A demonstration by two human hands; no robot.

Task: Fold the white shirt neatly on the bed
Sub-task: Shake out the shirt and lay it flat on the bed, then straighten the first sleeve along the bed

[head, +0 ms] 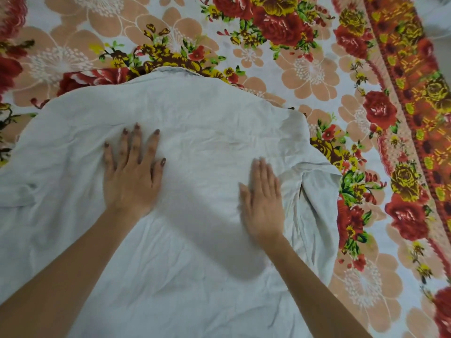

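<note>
- On the bed [317,76], your white shirt [195,132] lies spread flat, back up and creased, collar at the far edge, over the floral sheet.
- Left of the shirt's middle, your left hand [131,176] presses palm down, fingers fanned apart, gripping nothing.
- Right of the shirt's middle, your right hand [262,206] lies flat, fingers together, slightly blurred, gripping nothing.
- At the shirt's right edge, just beside that hand, a sleeve [314,191] is bunched and folded inward.

Left hand [133,174] and right hand [262,203] press flat, palms down, on the white shirt [195,147] spread over the floral bedsheet [317,69]
</note>
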